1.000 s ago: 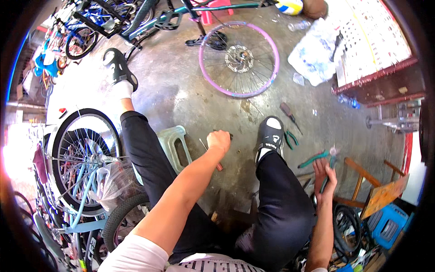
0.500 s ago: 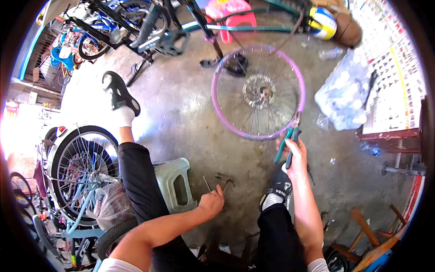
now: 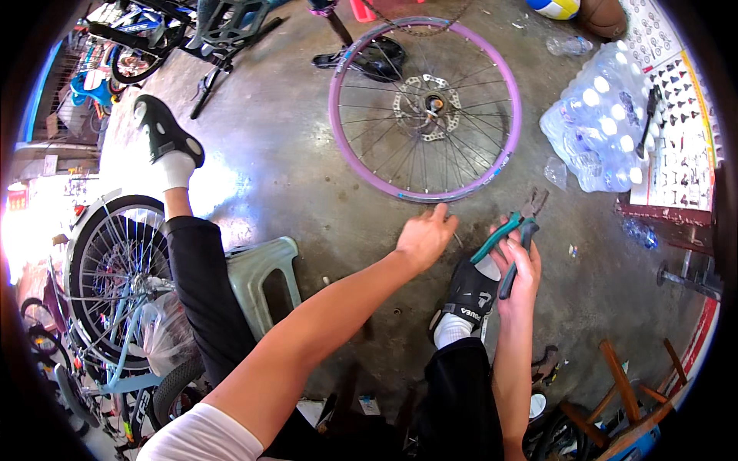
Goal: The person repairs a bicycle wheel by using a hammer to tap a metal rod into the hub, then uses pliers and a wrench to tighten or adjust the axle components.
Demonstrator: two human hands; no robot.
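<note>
My right hand (image 3: 521,267) holds pliers (image 3: 503,240) with green and dark handles, their jaws slightly parted and pointing away from me. They stand apart from the wheel. A purple-rimmed bicycle wheel (image 3: 372,176), with black spokes and a disc rotor, lies ahead without a tyre. At its near edge is my left hand (image 3: 424,240), fingers partly extended and apart, fingertips by the rim; whether they touch it I cannot tell. Nothing shows in that hand, though its palm side is hidden. My left forearm covers part of the floor beside the stool.
A pale green stool (image 3: 265,265) stands by my left leg. Bicycles (image 3: 115,284) crowd the left side. Shrink-wrapped bottles (image 3: 596,119) and balls (image 3: 555,6) lie at right. Behind the wheel is a black saddle (image 3: 380,60); wooden legs (image 3: 619,376) are at lower right.
My left hand has moved from beside the hammer on the floor forward and right to the wheel's near edge. The pliers have come off the rim, still in my right hand. The view has shifted.
</note>
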